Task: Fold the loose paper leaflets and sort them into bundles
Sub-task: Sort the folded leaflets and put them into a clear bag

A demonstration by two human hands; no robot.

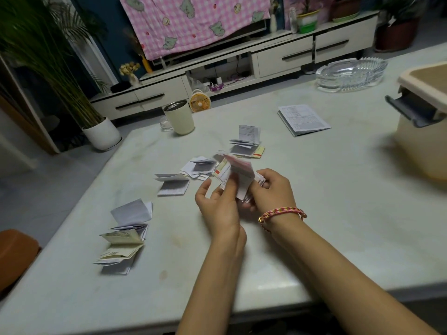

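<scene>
A person is holding a bundle of leaflets (pixel 233 174) just above the table (pixel 314 213), the right hand (pixel 272 189) gripping one end while the left hand (pixel 217 204) is pinching the sheets, apparently squaring them. Folded piles are lying apart, seemingly sorted by kind: a cream-topped pile (pixel 123 240) at eight o'clock of the hands, a white pile (pixel 173 184) at nine, a yellow-edged pile (pixel 246 146) at twelve. A flat leaflet (pixel 303 119) is waiting at one o'clock.

Mid-air, blurred: red-marked leaflet (pixel 232 174); folded, on bench (pixel 314 213): near-left stack (pixel 125 238), centre leaflets (pixel 173 183), far stack (pixel 246 145); flat booklet (pixel 303 119) beyond
</scene>
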